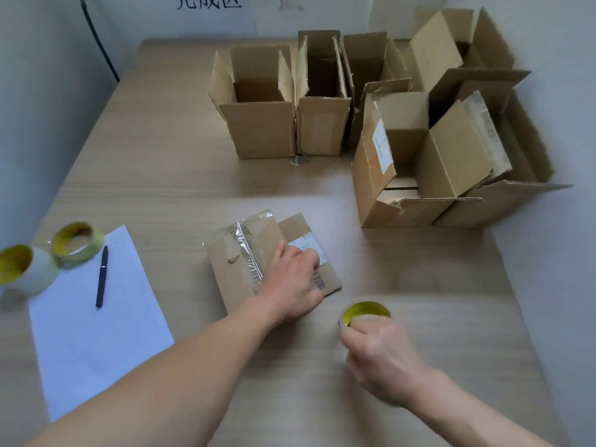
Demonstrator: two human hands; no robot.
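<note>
A small closed cardboard box lies flat on the wooden table, with a strip of clear tape and a white label on its top. My left hand rests on the box's right half, its fingers lying over the label. Just right of the box, my right hand grips a tape roll with a yellow core; my fingers wrap its near side and hide most of it. The right hand looks blurred.
Two more tape rolls sit at the left edge beside a white sheet of paper with a dark pen on it. Several open empty cardboard boxes stand at the back and right, against the walls.
</note>
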